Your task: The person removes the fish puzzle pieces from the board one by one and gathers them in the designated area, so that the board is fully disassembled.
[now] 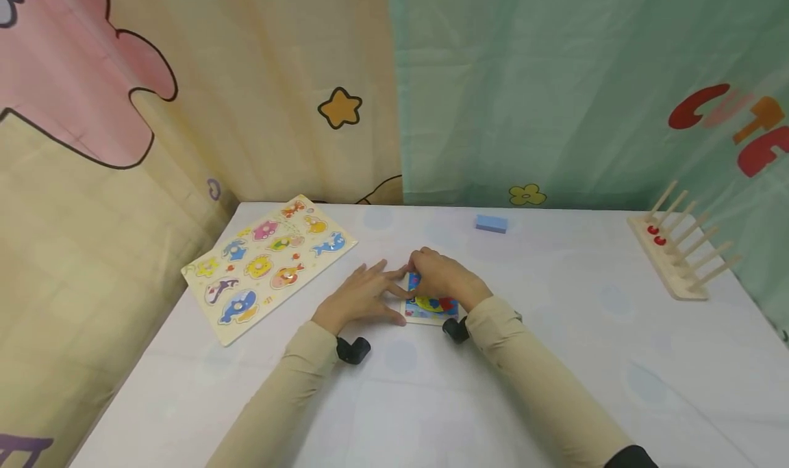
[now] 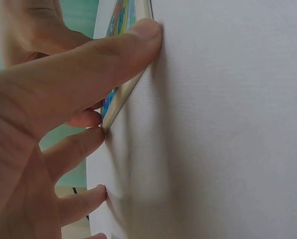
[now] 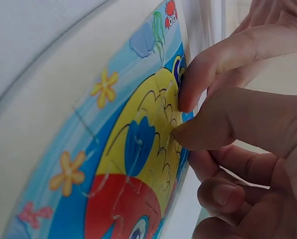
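A small fish jigsaw puzzle [image 1: 425, 310], yellow and red on a blue sea picture in a pale frame, lies on the table. My left hand [image 1: 364, 297] is spread at its left side, with the thumb along the frame's edge and a fingertip at a corner in the left wrist view. From above, my right hand [image 1: 440, 276] reaches over the far part of the puzzle. In the right wrist view its thumb [image 3: 203, 129] touches the yellow scales, the other fingers curled close by at the far edge. The hands partly cover the picture.
A wooden peg puzzle board [image 1: 246, 269] with sea animals lies to the left. Behind the hands sits a blue block [image 1: 491, 224]. At the far right stands a wooden peg rack [image 1: 672, 255] with red beads on it. Curtains [image 1: 555, 77] hang behind the table.
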`<state>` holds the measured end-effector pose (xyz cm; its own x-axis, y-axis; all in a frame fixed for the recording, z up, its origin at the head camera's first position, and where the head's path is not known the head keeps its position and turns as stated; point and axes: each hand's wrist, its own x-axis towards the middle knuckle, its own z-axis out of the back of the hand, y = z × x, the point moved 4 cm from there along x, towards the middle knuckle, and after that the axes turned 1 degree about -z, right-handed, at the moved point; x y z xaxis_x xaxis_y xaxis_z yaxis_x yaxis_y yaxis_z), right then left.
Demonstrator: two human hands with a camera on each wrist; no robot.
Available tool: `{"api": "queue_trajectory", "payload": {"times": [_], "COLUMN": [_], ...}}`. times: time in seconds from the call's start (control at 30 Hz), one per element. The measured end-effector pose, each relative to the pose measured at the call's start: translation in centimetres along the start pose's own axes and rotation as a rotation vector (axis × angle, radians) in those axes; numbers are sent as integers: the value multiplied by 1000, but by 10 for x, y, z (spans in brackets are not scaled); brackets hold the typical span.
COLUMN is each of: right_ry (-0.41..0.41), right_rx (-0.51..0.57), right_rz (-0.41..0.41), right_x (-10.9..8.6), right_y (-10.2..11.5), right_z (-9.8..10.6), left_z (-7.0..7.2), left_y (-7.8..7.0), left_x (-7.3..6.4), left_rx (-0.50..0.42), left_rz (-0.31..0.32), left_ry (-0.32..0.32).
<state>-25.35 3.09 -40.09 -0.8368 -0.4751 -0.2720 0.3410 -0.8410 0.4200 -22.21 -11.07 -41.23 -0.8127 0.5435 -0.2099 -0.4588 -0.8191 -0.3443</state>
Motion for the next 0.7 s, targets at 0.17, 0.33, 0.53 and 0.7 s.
{"api": "queue_trajectory", "payload": {"times": [0.17,0.33,0.53,0.7], "right_ry": [-7,-7,-59,-67], "right_rx": [-15,8,4,21], "right_rz": [-19,-34,7,-1], "right_x": [2,2,0,-1], "right_y": [-3,-5,-5,-3], "right_z": [0,0,2,4], "left_z": [-1,0,3,2], "left_y": [-1,-1,-1,-1], "left_x": [0,1,0,1], "left_rx": [-19,-9,1,9], "left_rz": [-5,-3,-1,-13], "left_ry": [-3,2,-1,4]}}
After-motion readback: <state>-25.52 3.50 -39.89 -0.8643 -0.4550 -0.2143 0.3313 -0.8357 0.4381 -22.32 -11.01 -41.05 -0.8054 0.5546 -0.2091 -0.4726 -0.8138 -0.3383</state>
